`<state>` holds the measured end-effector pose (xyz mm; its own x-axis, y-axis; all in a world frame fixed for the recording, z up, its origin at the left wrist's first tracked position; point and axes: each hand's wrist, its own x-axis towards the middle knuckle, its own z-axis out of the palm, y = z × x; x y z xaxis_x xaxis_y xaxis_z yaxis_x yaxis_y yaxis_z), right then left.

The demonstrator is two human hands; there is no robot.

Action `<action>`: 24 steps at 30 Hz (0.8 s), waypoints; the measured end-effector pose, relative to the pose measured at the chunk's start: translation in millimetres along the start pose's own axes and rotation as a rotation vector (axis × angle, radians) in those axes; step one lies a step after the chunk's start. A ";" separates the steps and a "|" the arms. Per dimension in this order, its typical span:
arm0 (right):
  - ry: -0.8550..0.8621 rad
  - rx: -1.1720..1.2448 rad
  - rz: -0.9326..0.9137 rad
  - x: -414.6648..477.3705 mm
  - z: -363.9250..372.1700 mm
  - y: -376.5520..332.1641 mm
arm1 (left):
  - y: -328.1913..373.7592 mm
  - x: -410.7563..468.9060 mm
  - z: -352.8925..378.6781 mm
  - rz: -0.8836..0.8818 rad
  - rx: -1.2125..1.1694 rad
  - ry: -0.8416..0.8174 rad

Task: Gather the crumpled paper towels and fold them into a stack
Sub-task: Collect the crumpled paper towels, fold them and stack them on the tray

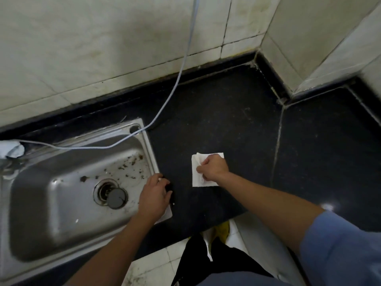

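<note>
A white paper towel [196, 180], folded roughly square, lies flat on the black countertop [226, 120] to the right of the sink. My right hand [213, 167] rests on it with fingers curled, pinching its upper left layers. My left hand [154, 195] lies palm down with fingers apart on the right rim of the sink, holding nothing that I can see.
A steel sink [51, 203] with debris and a round drain plug [116, 198] fills the left. A thin white cable [181, 69] runs down the tiled wall and across the sink's back rim. A wall corner juts in at the right. Floor tiles show below the counter edge.
</note>
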<state>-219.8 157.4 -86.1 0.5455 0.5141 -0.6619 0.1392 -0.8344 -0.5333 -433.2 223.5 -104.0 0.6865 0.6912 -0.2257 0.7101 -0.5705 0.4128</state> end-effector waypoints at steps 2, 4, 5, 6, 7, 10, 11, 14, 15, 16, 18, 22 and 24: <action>0.015 -0.069 0.018 4.9 14.4 -3.9 | -4.9 -4.9 -0.8 -0.005 -0.013 0.001; 0.042 -0.107 0.031 9.4 22.1 -3.2 | -8.0 -7.3 -1.0 -0.011 -0.022 -0.008; 0.055 -0.124 0.032 10.6 24.0 -3.0 | -9.0 -6.8 -1.3 -0.011 -0.025 -0.011; 0.058 -0.146 0.026 11.9 25.3 -2.9 | -9.2 -5.2 -1.6 -0.009 -0.025 -0.017; 0.053 -0.167 0.014 11.5 25.5 -3.0 | -7.9 -2.7 -2.3 -0.006 -0.025 -0.025; 0.044 -0.193 -0.059 3.7 17.5 -0.3 | 1.6 8.8 -4.5 0.016 -0.019 -0.026; 0.063 -0.183 -0.091 -0.9 10.3 3.0 | 6.9 13.8 -5.3 0.041 -0.016 -0.012; 0.190 -0.406 -0.317 -9.7 -15.3 23.2 | 30.3 31.8 -6.0 0.160 0.053 -0.015; 0.218 -0.544 -0.423 -11.1 -21.9 30.5 | 39.4 38.3 -4.6 0.205 0.087 -0.046; 0.222 -0.670 -0.512 -10.0 -26.1 37.9 | 48.6 45.5 -2.0 0.248 0.123 -0.091; 0.182 -0.850 -0.609 -4.3 -25.8 51.3 | 62.5 59.0 5.5 0.318 0.227 -0.195; 0.027 -1.042 -0.494 5.9 -27.0 79.6 | 58.6 72.4 17.4 0.343 0.412 -0.345; 0.040 -1.064 -0.484 7.8 -32.8 92.1 | 51.9 71.9 19.8 0.357 0.431 -0.347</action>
<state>-175.6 78.0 -123.1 0.2688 0.8329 -0.4837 0.9512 -0.3084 -0.0024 -343.9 234.7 -116.3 0.8507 0.2849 -0.4417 0.3792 -0.9146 0.1405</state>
